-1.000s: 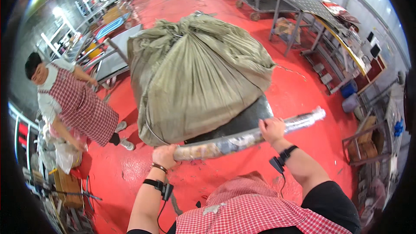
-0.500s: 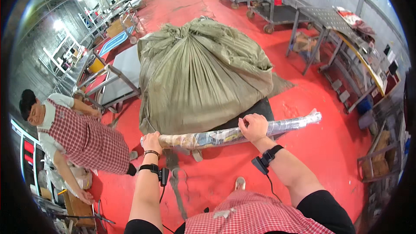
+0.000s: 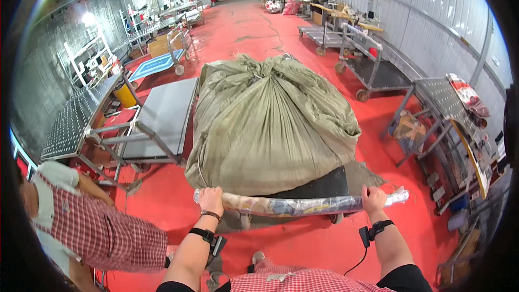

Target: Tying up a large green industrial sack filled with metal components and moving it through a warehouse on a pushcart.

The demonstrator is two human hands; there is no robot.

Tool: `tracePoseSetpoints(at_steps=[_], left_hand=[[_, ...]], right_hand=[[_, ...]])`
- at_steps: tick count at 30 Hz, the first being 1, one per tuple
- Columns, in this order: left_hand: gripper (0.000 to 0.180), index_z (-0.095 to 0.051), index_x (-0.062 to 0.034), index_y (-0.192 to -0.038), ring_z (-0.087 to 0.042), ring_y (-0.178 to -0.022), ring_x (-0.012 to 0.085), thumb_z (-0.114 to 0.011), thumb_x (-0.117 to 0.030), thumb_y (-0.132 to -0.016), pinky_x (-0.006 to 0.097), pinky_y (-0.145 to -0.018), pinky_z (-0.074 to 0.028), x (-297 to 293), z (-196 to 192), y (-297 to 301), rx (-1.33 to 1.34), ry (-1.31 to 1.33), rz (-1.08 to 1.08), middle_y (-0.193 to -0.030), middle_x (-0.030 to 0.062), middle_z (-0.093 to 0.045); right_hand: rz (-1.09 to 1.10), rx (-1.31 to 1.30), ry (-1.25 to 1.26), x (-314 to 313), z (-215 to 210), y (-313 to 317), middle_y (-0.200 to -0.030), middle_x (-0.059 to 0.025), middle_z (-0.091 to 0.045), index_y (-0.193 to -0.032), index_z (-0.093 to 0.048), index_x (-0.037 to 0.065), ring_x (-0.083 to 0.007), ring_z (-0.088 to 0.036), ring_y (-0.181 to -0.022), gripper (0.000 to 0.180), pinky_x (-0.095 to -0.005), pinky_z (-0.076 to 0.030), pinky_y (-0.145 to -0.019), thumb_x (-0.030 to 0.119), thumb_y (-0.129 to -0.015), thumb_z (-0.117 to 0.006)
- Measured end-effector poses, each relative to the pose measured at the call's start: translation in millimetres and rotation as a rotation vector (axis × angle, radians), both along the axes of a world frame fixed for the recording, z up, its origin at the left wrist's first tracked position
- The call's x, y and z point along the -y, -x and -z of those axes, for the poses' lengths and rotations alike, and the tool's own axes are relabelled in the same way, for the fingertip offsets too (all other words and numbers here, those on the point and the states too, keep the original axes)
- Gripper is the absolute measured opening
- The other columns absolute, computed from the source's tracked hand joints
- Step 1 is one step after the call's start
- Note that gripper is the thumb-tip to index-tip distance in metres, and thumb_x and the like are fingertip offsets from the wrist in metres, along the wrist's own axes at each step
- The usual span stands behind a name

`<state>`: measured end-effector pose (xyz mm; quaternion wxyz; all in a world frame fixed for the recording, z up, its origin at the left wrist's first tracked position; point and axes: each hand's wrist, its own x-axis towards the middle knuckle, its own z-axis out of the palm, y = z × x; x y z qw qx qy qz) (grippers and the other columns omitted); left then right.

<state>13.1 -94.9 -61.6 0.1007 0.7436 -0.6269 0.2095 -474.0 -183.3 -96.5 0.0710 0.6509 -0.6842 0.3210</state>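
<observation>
A large olive-green sack (image 3: 270,130), gathered and tied at the top, sits on a dark flat cart (image 3: 324,184) with wheels. Across the cart's near side runs a handlebar (image 3: 292,206) wrapped in clear film and patterned paper. My left hand (image 3: 211,200) is closed round its left end. Toward the right end, my right hand (image 3: 373,198) grips the same bar. Both arms reach forward, with a black strapped device on each wrist.
A person in a checked apron (image 3: 102,227) stands close at my left. Beside the sack on the left is a grey flat cart (image 3: 162,113), with a blue cart (image 3: 157,65) beyond. Black carts (image 3: 378,70) and a perforated metal table (image 3: 443,97) line the right. Red floor (image 3: 238,27) stretches ahead.
My right hand has slid right along the handlebar and closed round it. The view has tilted up, showing more of the room ahead. The person at left appears nearer the lower edge.
</observation>
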Motion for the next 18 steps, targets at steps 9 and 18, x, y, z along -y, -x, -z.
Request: tracePoseSetpoints(at_steps=[9, 18], left_hand=[[0.021, -0.053, -0.012, -0.076, -0.052, -0.078, 0.0224, -0.06, -0.014, -0.056, 0.035, -0.075, -0.035, 157.9, -7.1, -12.4, -0.024, 0.131, 0.131, -0.073, 0.0036, -0.056], [0.022, -0.053, -0.0107, -0.081, -0.051, -0.08, 0.0213, -0.057, -0.013, -0.059, 0.036, -0.074, -0.035, 334.4, -39.9, 11.2, -0.036, -0.007, 0.1, -0.079, 0.0036, -0.056]], right_hand=[[-0.052, 0.012, 0.17, 182.4, -35.6, -9.5, -0.054, -0.0147, -0.051, -0.048, -0.048, 0.004, -0.0329, -0.052, -0.052, 0.029, -0.0416, -0.039, -0.05, 0.023, -0.068, -0.057], [-0.07, -0.022, 0.022, 399.3, -61.7, 0.1, -0.059, -0.0122, -0.057, -0.055, -0.058, 0.005, -0.0288, -0.056, -0.061, 0.033, -0.0381, -0.04, -0.069, 0.032, -0.072, -0.052]])
